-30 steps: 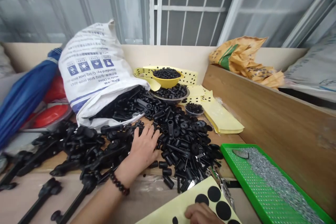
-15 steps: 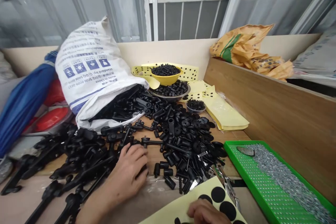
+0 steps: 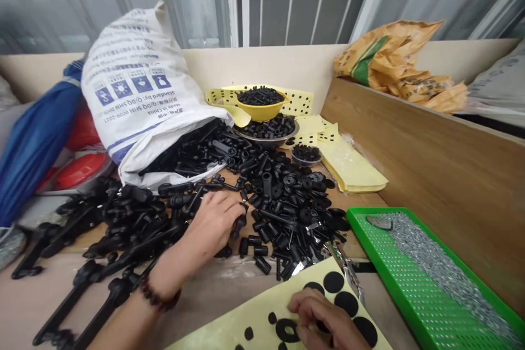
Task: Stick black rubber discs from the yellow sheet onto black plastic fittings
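My left hand (image 3: 214, 220) reaches into the loose black parts, its fingers curled around a black plastic joint piece (image 3: 239, 223) that shows at the fingertips. A bead bracelet (image 3: 156, 292) circles that wrist. Close by on the right lie short black cylinders (image 3: 259, 250). At the bottom, my right hand (image 3: 324, 314) rests on a yellow sheet (image 3: 229, 317) of round black stickers. Its fingers are bent together beside a ring-shaped black sticker (image 3: 287, 330); whatever they pinch is hidden. Larger black discs (image 3: 346, 304) lie on the sheet right of that hand.
A white woven sack (image 3: 131, 93) spills black parts (image 3: 287, 191). Behind the heap stand a yellow bowl (image 3: 262, 112) and a metal bowl (image 3: 270, 142). The green tray (image 3: 410, 295) holds small metal pieces. A wooden board (image 3: 410, 136) borders the right; long black arms (image 3: 68, 303) lie left.
My left hand has moved forward and right, and a black joint piece now shows in its fingers. My right hand and the yellow sheet sit slightly higher in view; the camera has tilted down.
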Tool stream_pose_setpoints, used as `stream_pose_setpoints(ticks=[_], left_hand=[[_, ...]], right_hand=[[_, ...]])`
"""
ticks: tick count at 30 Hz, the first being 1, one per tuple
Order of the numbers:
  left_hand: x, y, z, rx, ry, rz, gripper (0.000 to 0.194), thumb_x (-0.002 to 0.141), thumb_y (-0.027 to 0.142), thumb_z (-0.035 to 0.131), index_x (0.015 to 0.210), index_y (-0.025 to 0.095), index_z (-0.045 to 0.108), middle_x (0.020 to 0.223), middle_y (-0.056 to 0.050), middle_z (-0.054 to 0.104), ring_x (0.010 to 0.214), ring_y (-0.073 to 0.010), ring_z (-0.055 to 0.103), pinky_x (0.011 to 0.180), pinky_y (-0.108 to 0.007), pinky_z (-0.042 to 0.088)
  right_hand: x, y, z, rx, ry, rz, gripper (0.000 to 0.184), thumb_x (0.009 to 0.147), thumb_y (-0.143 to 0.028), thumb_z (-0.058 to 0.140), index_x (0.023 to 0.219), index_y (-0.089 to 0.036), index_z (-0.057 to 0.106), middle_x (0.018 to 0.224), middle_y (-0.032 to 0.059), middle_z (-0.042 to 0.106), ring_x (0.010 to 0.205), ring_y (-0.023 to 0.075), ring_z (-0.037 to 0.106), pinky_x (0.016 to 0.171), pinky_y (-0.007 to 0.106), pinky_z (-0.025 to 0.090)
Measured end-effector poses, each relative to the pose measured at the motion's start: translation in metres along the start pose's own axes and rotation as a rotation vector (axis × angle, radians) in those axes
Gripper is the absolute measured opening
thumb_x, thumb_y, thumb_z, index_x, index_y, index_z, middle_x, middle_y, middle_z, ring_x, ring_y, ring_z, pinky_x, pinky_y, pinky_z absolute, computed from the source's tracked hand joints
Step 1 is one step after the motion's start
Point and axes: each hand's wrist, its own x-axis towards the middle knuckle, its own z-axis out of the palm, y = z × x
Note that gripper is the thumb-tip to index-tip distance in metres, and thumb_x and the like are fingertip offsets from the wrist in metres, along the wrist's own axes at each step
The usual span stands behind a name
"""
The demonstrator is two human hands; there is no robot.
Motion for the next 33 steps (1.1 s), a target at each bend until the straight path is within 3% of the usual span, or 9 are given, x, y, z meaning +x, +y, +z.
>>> stream_pose_setpoints(ticks=[2, 5, 10, 13, 15, 19, 23, 27, 33], left_hand=[[-0.029, 0.010, -0.006, -0.086, 0.066, 0.037, 0.035, 0.085, 0.002, 0.034, 0.099, 0.020, 0.062, 0.104, -0.008, 0.063, 0.099, -0.0229, 0.050, 0.086, -0.038, 0.041], [-0.077, 0.034, 0.007, -0.228, 0.049, 0.119, 0.033, 0.089, 0.005, 0.036, 0.102, 0.023, 0.060, 0.100, -0.006, 0.064, 0.093, -0.0210, 0.054, 0.080, -0.033, 0.045], [-0.118, 0.066, 0.038, -0.530, 0.000, -0.053, 0.035, 0.092, 0.010, 0.029, 0.105, 0.025, 0.058, 0.096, -0.007, 0.065, 0.086, -0.0191, 0.061, 0.073, -0.029, 0.050], [-0.109, 0.075, 0.039, -0.558, -0.041, -0.268, 0.023, 0.089, 0.022, 0.043, 0.109, 0.023, 0.054, 0.098, -0.007, 0.067, 0.088, -0.0212, 0.064, 0.073, -0.031, 0.053], [-0.095, 0.079, 0.037, -0.452, -0.104, -0.361, 0.035, 0.083, 0.026, 0.054, 0.117, 0.019, 0.050, 0.102, -0.010, 0.069, 0.091, -0.0259, 0.065, 0.076, -0.036, 0.055], [-0.074, 0.084, 0.035, -0.330, -0.209, -0.420, 0.045, 0.078, 0.010, 0.046, 0.123, 0.013, 0.049, 0.099, -0.014, 0.070, 0.091, -0.0305, 0.065, 0.076, -0.043, 0.053], [-0.074, 0.088, 0.036, -0.832, -0.143, -0.411, 0.039, 0.081, 0.013, 0.044, 0.119, 0.023, 0.050, 0.089, -0.002, 0.068, 0.078, -0.0196, 0.063, 0.069, -0.031, 0.051], [-0.076, 0.095, 0.043, -1.369, -0.188, -0.488, 0.041, 0.077, 0.016, 0.049, 0.118, 0.022, 0.052, 0.074, 0.003, 0.060, 0.056, -0.0117, 0.051, 0.051, -0.022, 0.041], [-0.066, 0.097, 0.037, -1.595, -0.184, -0.609, 0.035, 0.072, 0.020, 0.058, 0.107, 0.018, 0.060, 0.080, -0.001, 0.064, 0.061, -0.0120, 0.052, 0.055, -0.022, 0.044]], right_hand=[[0.000, -0.001, -0.004, 0.039, -0.027, 0.038, 0.014, 0.078, -0.014, 0.053, 0.067, -0.022, 0.049, 0.084, 0.0048, 0.065, 0.081, 0.0192, 0.064, 0.072, 0.027, 0.051], [-0.001, -0.003, -0.008, 0.122, -0.020, 0.092, 0.013, 0.081, -0.021, 0.052, 0.068, -0.022, 0.050, 0.086, 0.0066, 0.065, 0.082, 0.0204, 0.064, 0.071, 0.029, 0.051], [0.001, -0.011, -0.011, 0.183, -0.004, 0.151, 0.016, 0.077, -0.029, 0.056, 0.064, -0.021, 0.049, 0.084, 0.0078, 0.066, 0.080, 0.0218, 0.064, 0.071, 0.031, 0.051], [0.002, -0.017, -0.012, 0.194, -0.007, 0.185, 0.017, 0.077, -0.030, 0.056, 0.065, -0.021, 0.050, 0.085, 0.0078, 0.066, 0.082, 0.0220, 0.063, 0.072, 0.032, 0.050], [0.002, -0.019, -0.013, 0.207, -0.010, 0.204, 0.017, 0.077, -0.031, 0.055, 0.065, -0.021, 0.050, 0.085, 0.0078, 0.065, 0.082, 0.0219, 0.062, 0.073, 0.032, 0.049], [-0.001, -0.019, -0.015, 0.268, 0.006, 0.221, 0.020, 0.076, -0.033, 0.058, 0.062, -0.021, 0.050, 0.083, 0.0069, 0.064, 0.081, 0.0222, 0.060, 0.074, 0.033, 0.048], [-0.003, -0.019, -0.016, 0.435, 0.052, 0.291, 0.021, 0.076, -0.034, 0.060, 0.063, -0.020, 0.052, 0.093, 0.0074, 0.064, 0.086, 0.0222, 0.059, 0.075, 0.033, 0.047], [0.001, -0.025, -0.015, 0.583, 0.050, 0.328, 0.021, 0.075, -0.035, 0.065, 0.064, -0.020, 0.056, 0.101, 0.0069, 0.062, 0.091, 0.0224, 0.057, 0.079, 0.033, 0.045], [0.009, -0.030, -0.011, 0.676, 0.009, 0.369, 0.019, 0.073, -0.032, 0.069, 0.063, -0.019, 0.059, 0.102, 0.0052, 0.061, 0.092, 0.0213, 0.055, 0.081, 0.032, 0.042]])
